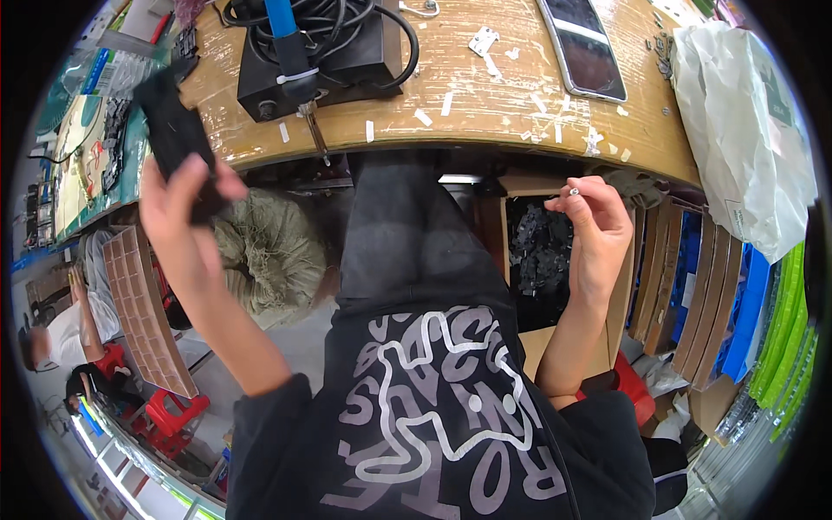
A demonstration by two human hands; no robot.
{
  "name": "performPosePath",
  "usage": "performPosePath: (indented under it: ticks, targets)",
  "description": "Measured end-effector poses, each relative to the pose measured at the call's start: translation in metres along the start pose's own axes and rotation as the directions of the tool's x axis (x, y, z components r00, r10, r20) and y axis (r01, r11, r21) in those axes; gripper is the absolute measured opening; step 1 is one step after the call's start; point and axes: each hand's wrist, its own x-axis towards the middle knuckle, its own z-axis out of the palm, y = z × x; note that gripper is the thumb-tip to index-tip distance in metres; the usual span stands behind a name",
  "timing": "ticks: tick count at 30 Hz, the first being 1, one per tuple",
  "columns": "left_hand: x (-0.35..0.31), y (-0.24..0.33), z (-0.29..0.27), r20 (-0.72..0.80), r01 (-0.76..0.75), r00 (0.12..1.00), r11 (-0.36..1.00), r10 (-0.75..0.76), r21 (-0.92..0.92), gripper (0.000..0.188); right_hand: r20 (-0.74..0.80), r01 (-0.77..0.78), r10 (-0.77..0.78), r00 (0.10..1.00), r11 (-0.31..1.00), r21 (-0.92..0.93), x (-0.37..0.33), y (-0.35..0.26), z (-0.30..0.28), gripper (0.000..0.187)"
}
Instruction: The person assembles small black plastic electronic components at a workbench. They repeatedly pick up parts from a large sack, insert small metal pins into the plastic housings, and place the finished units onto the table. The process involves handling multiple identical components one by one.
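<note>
Flat, oblong black piece (166, 104) gripped in left hand (184, 198), near left end of brown wooden table (394, 100).
Right hand (598, 224), fingers curled, pinches a tiny silvery bit (574, 191); blue-handled, metal-tipped tool (283, 26) between, tip at the table's front edge.

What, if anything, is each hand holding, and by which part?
Left hand: blurred black piece, by its near end. Right hand: tiny shiny bit, pinched; part unclear.

A smartphone (589, 52) lies upper right, near a white plastic bag (732, 130); a red stool (178, 412) shows lower left.
</note>
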Motion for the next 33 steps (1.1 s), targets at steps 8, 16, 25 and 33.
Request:
performPosePath:
  ticks: [8,16,25,33]
  targets:
    - [-0.105,-0.024,0.061,0.373,0.494,0.844,0.830,-0.386,-0.259,0.037,0.111,-0.078,0.072,0.991,0.996,0.050,-0.014,-0.007,0.034,0.013]
    - [-0.111,-0.036,0.079,0.557,0.645,0.702,0.728,-0.444,-0.233,0.030,0.205,-0.070,0.023,0.978,0.972,0.224,-0.015,-0.012,0.042,0.016]
    - [-0.127,-0.063,0.090,0.948,0.829,0.269,-0.541,0.171,-0.138,0.027,0.356,-0.093,-0.035,0.934,0.937,0.336,-0.012,-0.010,0.052,0.014]
    - [-0.133,-0.070,0.091,0.937,0.797,0.214,-0.604,0.277,-0.004,0.028,0.426,-0.166,0.029,0.904,0.943,0.288,-0.004,-0.012,0.053,0.014]
